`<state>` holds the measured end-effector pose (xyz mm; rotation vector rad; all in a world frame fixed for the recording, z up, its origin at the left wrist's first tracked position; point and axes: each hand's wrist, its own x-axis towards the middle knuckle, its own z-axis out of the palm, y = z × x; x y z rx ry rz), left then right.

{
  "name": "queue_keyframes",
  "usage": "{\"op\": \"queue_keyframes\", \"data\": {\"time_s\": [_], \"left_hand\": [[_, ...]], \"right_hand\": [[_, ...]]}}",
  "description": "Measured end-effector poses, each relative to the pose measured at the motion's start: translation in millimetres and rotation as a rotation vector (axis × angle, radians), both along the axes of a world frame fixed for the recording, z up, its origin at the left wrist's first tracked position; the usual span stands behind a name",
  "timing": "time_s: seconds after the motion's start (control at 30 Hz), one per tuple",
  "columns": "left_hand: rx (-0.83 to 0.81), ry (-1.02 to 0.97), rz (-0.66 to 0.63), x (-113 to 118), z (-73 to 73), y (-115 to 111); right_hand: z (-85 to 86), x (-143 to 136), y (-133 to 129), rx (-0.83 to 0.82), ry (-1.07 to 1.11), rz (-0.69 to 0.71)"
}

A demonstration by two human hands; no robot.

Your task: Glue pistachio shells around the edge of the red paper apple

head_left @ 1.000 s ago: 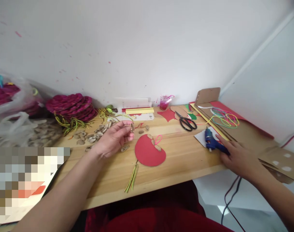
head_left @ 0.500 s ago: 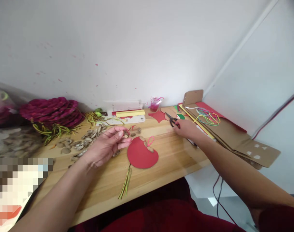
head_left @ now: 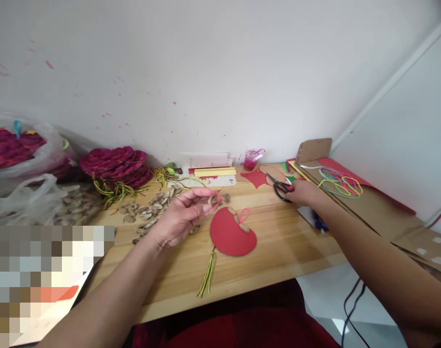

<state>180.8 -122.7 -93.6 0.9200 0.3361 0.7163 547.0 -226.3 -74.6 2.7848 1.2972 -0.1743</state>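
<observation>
My left hand (head_left: 186, 212) is closed in a pinch above the table, with a small brown half shell (head_left: 212, 199) between thumb and fingertips. Just right of it lies a red rounded paper shape (head_left: 232, 235), with brown shells along its notched upper edge, a pink loop at the top and a yellow-green tassel (head_left: 206, 278) below. At the right, my right hand (head_left: 304, 193) has its fingers closed at the handles of black scissors (head_left: 279, 188). The blades point up and left over paper cut-outs; the fingertips are partly hidden.
Loose brown shells (head_left: 155, 209) lie left of my left hand. Behind them stands a stack of purple-red discs (head_left: 115, 166), with plastic bags (head_left: 39, 191) farther left. A cup of pink liquid (head_left: 251, 162) is by the wall. Cardboard (head_left: 374, 215) and colourful cords (head_left: 341, 183) lie right.
The view has swung left, so everything sits farther right in the picture. My right hand has drawn slightly right, exposing more of the scissors' handles. My left hand keeps its pinch on the shell.
</observation>
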Motion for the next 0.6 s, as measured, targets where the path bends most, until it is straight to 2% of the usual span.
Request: {"op": "queue_keyframes", "data": {"time_s": [0.17, 0.3, 0.47, 0.53, 0.6], "left_hand": [[0.101, 0.001, 0.081, 2, -1.2, 1], [0.175, 0.009, 0.161, 4, -2.2, 1], [0.408, 0.016, 0.238, 4, -0.9, -7], [0.508, 0.015, 0.275, 5, -1.0, -12], [0.605, 0.01, 0.305, 6, -2.3, -17]], "right_hand": [[6.4, -9, -12, 0.226, 0.152, -0.033], [13.1, -31, -23, 0.443, 0.419, -0.045], [11.6, -100, -27, 0.557, 0.815, 0.05], [8.2, -134, -23, 0.635, 1.166, 0.129], [5.6, -165, -15, 0.679, 1.367, 0.131]]}}
